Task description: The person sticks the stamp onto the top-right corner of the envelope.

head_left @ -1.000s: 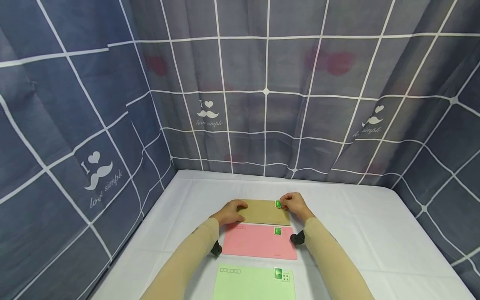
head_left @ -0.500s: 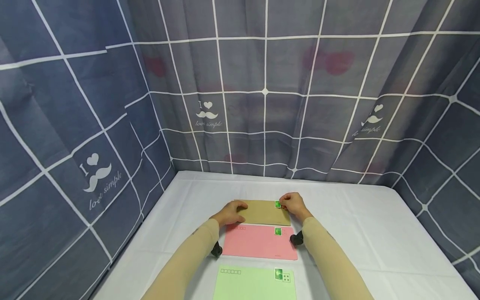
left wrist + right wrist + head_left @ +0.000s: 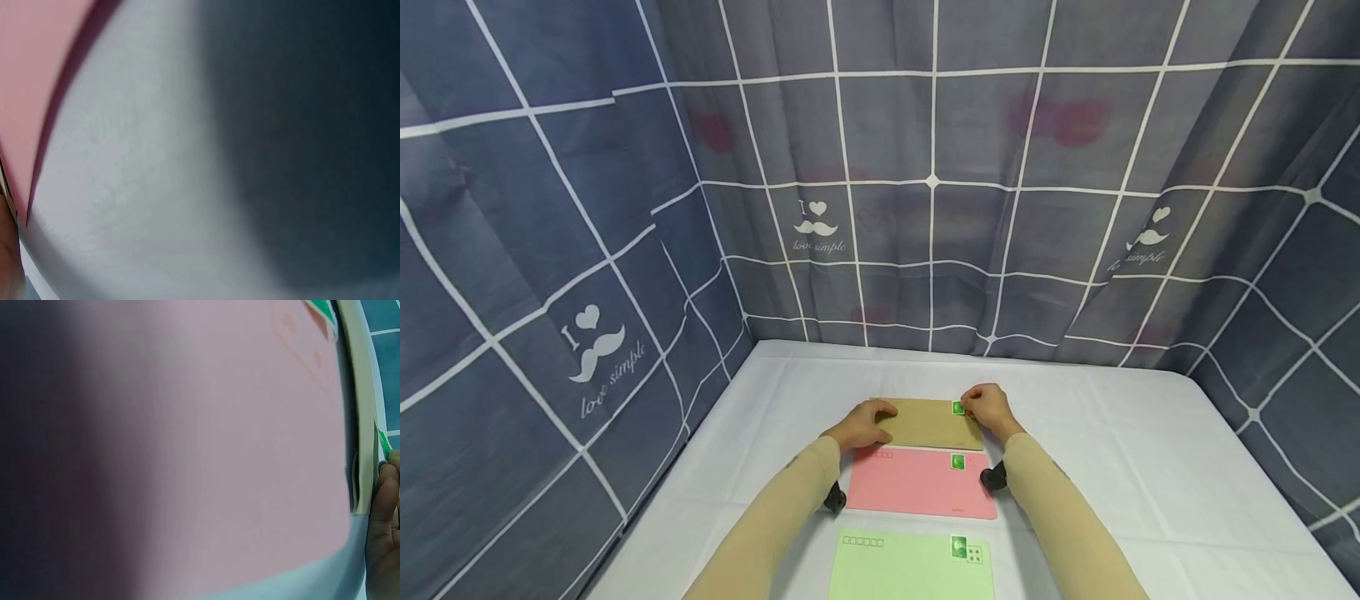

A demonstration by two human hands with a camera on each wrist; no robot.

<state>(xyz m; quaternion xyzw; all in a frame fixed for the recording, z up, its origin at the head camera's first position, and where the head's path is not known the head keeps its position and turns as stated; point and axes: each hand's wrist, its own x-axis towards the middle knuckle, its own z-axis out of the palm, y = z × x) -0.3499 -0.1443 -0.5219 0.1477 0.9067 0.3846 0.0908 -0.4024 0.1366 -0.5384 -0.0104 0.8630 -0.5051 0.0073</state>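
Note:
At the back of the row lies a brown envelope (image 3: 928, 425). My left hand (image 3: 859, 426) rests on its left end, thumb and fingers spread apart. A green stamp (image 3: 957, 407) is at the envelope's top right corner, and my right hand (image 3: 990, 408) pinches its right edge between thumb and fingertips. The right wrist view shows the green stamp (image 3: 384, 444) tilted up beside the fingertips. Closer in is a pink envelope (image 3: 917, 487) with a green stamp (image 3: 958, 462). Only a bit of my left hand (image 3: 9, 256) shows in the left wrist view.
Nearest to me lies a light green envelope (image 3: 902, 575), cut off by the frame's lower edge, with a stamp (image 3: 958, 547) at its top right. A white cloth (image 3: 1150, 467) covers the table. Dark checked curtains (image 3: 895, 225) stand behind and at both sides.

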